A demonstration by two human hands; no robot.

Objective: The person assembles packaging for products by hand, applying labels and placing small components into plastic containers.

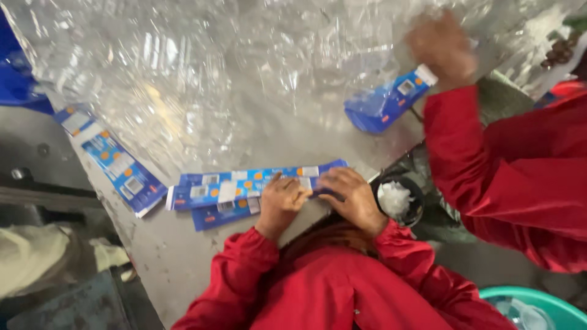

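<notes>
Several flat blue printed strips [244, 183] with orange dots and white patches lie overlapped near the front edge of a grey table [165, 244]. My left hand [281, 200] rests on them with its fingers curled over the top strip's near edge. Just beside it, my right hand [351, 197] pinches the right end of the same strip. Both my sleeves are red.
A big heap of clear plastic film [232, 73] covers the far table. More blue strips [113, 160] lie at the left. A co-worker's hand [443, 46] in a red sleeve holds a blue packet [385, 104]. A black bowl of white paste [398, 198] sits right, with a teal basin [550, 305] below it.
</notes>
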